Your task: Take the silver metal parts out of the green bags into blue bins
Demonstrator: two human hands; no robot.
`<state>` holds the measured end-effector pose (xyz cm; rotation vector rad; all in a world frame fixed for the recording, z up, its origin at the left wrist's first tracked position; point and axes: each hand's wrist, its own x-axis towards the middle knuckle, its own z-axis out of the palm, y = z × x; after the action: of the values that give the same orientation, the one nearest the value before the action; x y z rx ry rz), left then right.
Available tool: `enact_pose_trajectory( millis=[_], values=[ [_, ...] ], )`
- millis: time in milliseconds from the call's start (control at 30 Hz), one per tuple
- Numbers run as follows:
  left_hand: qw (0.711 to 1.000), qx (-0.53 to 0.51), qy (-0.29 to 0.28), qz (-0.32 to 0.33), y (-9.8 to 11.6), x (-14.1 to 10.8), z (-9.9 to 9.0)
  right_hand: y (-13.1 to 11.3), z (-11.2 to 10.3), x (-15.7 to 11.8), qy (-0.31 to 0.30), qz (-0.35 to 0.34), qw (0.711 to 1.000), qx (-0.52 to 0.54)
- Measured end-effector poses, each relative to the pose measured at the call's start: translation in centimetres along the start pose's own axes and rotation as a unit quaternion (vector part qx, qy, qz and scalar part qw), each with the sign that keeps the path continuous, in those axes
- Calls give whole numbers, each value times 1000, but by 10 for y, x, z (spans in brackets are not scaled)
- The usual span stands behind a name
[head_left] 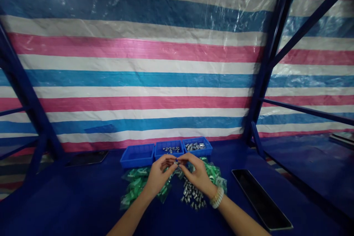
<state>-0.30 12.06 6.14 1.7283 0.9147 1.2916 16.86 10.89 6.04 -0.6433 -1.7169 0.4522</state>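
My left hand (159, 174) and my right hand (198, 172) meet fingertip to fingertip at the middle of the table. Pinched between them is a small shiny metal piece (176, 163), mostly covered by the fingers, so its exact shape cannot be told. Below my right hand lies a loose pile of small silver metal fittings (193, 194). Green-and-clear plastic packets (134, 188) are heaped by my left hand, and more green packets (212, 171) lie behind my right wrist, which wears a beaded bracelet.
Beyond my hands stand three blue bins: a bare left bin (137, 156), a middle bin (159, 150) with small metal parts, and a right bin (208, 150) with silver pieces. A dark flat slab (260, 197) lies at right, another dark flat object (87, 158) at left. Blue posts (262, 77) frame a striped sheet.
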Motion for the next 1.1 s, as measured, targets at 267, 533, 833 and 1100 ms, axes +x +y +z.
enact_pose_trajectory(
  millis=[267, 533, 833, 1100],
  values=[
    [1000, -14, -5, -1, 8, -1, 3, -2, -4, 3, -2, 17, 1000, -4],
    [998, -22, 52, -4, 0, -10, 19, 1, 0, 1, 11, 74, 997, -5],
    [979, 135, 120, 96, 5, -14, 18, 12, 6, -4, -58, 157, 977, 131],
    [946, 242, 146, 160, 6, 32, -2, 23, -1, 0, 21, 193, 967, 167]
  ],
)
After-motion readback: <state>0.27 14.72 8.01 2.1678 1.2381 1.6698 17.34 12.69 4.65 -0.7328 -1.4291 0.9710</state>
